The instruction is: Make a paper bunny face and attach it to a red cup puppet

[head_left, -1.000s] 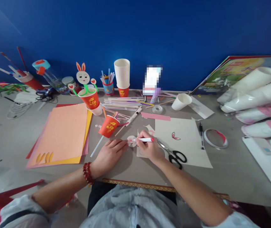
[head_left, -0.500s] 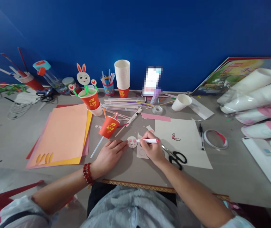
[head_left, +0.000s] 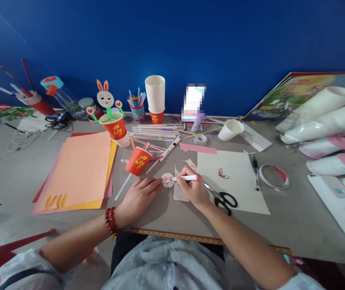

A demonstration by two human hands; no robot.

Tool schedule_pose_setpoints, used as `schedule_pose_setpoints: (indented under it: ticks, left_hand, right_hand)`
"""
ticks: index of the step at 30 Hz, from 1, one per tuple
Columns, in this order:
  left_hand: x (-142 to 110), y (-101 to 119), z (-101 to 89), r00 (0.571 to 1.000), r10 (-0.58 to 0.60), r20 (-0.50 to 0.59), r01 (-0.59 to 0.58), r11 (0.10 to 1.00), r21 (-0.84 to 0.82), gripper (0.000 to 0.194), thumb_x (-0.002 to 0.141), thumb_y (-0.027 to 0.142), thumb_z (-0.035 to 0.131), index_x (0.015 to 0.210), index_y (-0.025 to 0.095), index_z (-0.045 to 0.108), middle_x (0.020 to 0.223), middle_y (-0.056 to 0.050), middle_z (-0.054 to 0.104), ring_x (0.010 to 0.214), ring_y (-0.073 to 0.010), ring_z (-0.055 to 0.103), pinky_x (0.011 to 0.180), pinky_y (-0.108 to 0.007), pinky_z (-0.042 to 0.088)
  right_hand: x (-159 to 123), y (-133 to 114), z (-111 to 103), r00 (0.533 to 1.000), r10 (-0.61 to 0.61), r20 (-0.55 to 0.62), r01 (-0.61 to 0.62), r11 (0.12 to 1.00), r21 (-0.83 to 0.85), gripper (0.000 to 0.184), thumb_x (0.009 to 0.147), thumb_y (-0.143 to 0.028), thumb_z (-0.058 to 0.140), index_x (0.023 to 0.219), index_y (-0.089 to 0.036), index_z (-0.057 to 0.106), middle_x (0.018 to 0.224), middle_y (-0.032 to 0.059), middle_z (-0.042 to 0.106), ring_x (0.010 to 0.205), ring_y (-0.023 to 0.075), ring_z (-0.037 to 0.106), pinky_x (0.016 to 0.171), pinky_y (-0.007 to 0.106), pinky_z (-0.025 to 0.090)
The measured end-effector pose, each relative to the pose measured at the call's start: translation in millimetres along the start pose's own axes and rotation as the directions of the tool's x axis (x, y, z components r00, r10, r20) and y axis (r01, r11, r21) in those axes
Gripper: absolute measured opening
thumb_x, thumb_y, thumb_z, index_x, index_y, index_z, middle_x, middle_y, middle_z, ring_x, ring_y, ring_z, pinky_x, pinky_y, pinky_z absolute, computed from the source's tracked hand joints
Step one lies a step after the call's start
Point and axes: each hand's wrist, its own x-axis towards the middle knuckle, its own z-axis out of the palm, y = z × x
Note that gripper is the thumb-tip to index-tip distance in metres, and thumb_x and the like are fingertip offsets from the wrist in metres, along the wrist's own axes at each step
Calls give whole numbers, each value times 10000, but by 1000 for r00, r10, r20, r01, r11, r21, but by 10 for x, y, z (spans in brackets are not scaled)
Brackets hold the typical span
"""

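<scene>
- Right fingers [head_left: 182,181]: closed in a writing grip around a white marker [head_left: 192,177] with a red end.
- Left fingers [head_left: 154,185]: laid out nearly straight and side by side on the counter [head_left: 148,221], gripping nothing, their tips at the 9 o'clock edge of the disc.
- Marker: long axis from 3 to 9 o'clock, with 12 towards the blue wall; its tip points to 9, at the disc's 3 o'clock side.
- White paper disc [head_left: 168,181]: flat on the counter between the two hands. Being round, it has no long axis; its drawn face reads upright, mouth towards 6.
- Done so far: the disc is cut out and carries a small mouth and pinkish patches. The colouring looks well advanced; whether any is left, I cannot tell.
- Just beyond, at 4 o'clock from the disc: a paper scrap [head_left: 180,194] with a drawn circle, uncut.
- Farther, towards 3: two red-filled, leaf-like shapes [head_left: 223,174], also uncut, on a white sheet [head_left: 238,191]. Black-handled scissors [head_left: 228,199] lie partly over it, blades towards 10.
- Up at 10: a rabbit-faced figure [head_left: 105,99], assembled with ears, in a red cup [head_left: 117,129].
</scene>
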Motion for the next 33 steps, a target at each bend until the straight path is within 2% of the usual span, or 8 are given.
schedule_pose_setpoints:
  ticks: [16,25,33]
  left_hand:
    - [-3,0,-7,1000,6,-3,-6,1000,-4,371,986,172,478,1350,157,546,1387,-107,591,1205,-253,539,1007,-420,467]
    - [5,5,-18,1000,10,-4,-10,1000,10,357,989,168,475,1335,152,562,1388,-100,594,1199,-254,547,1005,-415,470]
    - [3,5,-6,999,3,-37,-3,1000,-5,375,981,157,486,1351,156,552,1365,-109,609,1192,-241,552,990,-412,486]
  right_hand:
    - [9,-18,7,1000,-11,1,11,1000,-17,208,841,-243,531,664,-241,420,548,-50,483,489,124,417,478,226,319]
    - [1,-21,3,1000,11,-27,-11,1000,-5,200,805,-194,528,651,-241,409,538,-56,467,485,121,396,475,229,306]
    - [6,-48,-6,999,16,-45,-16,1000,-3,208,813,-200,528,649,-241,408,526,-64,454,466,115,392,473,227,316]
